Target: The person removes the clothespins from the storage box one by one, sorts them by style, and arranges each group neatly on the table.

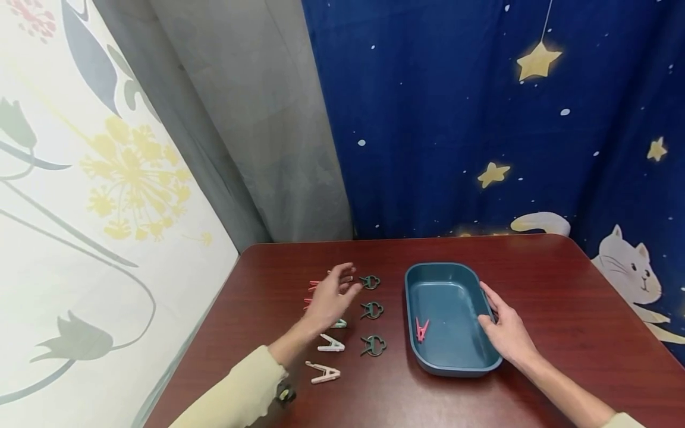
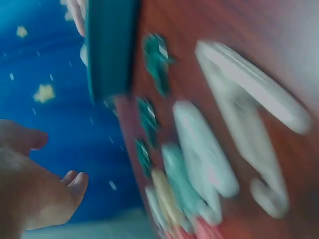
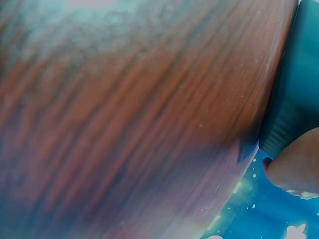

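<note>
My left hand (image 1: 330, 300) hovers over a column of clothespins, its fingers loosely bent with nothing between them. It partly hides several of them. Nearest to me lie a pale clothespin (image 1: 324, 373) and a white one (image 1: 333, 345); red clothespins (image 1: 313, 285) peek out beyond the hand. Three dark green cloud-shaped clips (image 1: 373, 345) form a second column to the right. My right hand (image 1: 505, 330) grips the right wall of a blue-green tray (image 1: 409, 303), thumb over the rim and fingers along the outside. One pink clothespin (image 1: 421, 330) lies in the tray, near its left wall.
Everything stands on a dark red wooden table (image 1: 556, 285) with rounded far corners. Behind it hangs a blue curtain (image 1: 428, 148) with stars, beside a grey one (image 1: 257, 119). A white flowered panel (image 1: 64, 249) borders the left side.
</note>
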`<state>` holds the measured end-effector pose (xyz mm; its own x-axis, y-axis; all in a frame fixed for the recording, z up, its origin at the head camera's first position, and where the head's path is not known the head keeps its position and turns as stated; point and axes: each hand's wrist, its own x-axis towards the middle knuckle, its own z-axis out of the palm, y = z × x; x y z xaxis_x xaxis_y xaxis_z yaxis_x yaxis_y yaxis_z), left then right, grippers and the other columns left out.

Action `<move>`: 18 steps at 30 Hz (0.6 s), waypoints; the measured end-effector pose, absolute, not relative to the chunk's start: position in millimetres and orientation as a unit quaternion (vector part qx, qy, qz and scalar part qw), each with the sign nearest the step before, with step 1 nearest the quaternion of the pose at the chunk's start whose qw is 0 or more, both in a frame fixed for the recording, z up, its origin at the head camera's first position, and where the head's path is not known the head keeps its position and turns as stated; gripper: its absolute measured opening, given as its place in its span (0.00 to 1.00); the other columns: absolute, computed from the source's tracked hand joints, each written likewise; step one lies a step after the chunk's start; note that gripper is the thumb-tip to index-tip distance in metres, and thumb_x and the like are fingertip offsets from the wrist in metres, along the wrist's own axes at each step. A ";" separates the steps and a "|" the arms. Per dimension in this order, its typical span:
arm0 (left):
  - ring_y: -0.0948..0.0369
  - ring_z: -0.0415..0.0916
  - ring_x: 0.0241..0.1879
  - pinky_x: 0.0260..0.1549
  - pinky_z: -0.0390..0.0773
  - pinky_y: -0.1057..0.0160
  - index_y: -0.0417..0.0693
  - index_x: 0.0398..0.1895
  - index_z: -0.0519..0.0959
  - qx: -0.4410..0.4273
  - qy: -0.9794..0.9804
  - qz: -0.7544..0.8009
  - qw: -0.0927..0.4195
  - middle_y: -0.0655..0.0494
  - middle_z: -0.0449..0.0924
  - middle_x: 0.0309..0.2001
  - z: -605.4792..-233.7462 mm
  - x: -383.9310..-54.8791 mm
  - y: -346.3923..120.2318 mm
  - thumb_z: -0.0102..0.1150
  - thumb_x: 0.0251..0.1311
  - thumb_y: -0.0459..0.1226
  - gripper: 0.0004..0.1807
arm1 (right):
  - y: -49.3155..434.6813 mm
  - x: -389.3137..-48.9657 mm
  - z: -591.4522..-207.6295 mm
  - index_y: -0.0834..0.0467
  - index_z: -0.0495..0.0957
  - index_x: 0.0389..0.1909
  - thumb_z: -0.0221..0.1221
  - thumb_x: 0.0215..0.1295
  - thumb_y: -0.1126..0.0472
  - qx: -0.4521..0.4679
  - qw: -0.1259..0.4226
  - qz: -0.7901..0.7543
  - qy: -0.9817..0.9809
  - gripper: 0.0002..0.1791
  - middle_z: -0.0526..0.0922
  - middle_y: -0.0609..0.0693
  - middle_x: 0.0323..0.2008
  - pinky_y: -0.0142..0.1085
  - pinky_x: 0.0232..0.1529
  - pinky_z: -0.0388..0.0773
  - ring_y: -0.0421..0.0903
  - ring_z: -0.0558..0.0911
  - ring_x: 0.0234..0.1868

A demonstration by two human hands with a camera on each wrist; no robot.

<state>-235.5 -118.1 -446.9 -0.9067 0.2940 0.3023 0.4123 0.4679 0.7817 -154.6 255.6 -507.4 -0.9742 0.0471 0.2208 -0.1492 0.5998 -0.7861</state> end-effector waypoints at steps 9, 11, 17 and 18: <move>0.51 0.64 0.77 0.73 0.66 0.51 0.42 0.86 0.51 -0.238 -0.898 -0.370 0.007 0.45 0.58 0.82 -434.2 -230.9 -32.0 0.74 0.64 0.56 0.59 | 255.8 -155.9 -508.2 0.66 0.54 0.83 0.57 0.73 0.73 0.023 0.100 0.445 -0.890 0.40 0.68 0.75 0.71 0.22 0.41 0.73 0.71 0.77 0.66; 0.53 0.60 0.79 0.74 0.64 0.54 0.42 0.86 0.48 -0.252 -0.899 -0.359 -0.011 0.46 0.53 0.84 -438.4 -230.3 -20.0 0.75 0.62 0.57 0.62 | 255.8 -155.6 -508.6 0.66 0.54 0.83 0.57 0.73 0.73 0.023 0.099 0.445 -0.890 0.40 0.68 0.75 0.71 0.22 0.41 0.73 0.71 0.77 0.66; 0.57 0.62 0.78 0.72 0.66 0.58 0.41 0.86 0.48 -0.289 -0.897 -0.329 -0.053 0.45 0.58 0.82 -455.4 -231.8 2.9 0.78 0.60 0.56 0.63 | 255.7 -154.5 -509.7 0.67 0.55 0.82 0.57 0.72 0.73 0.028 0.110 0.445 -0.888 0.39 0.69 0.75 0.71 0.20 0.41 0.71 0.70 0.78 0.65; 0.58 0.63 0.77 0.72 0.67 0.59 0.41 0.86 0.48 -0.291 -0.898 -0.324 -0.060 0.46 0.59 0.82 -457.5 -232.6 5.4 0.77 0.60 0.56 0.63 | 255.5 -154.1 -509.6 0.67 0.55 0.82 0.57 0.72 0.73 0.029 0.112 0.445 -0.888 0.39 0.69 0.75 0.71 0.19 0.41 0.71 0.69 0.78 0.64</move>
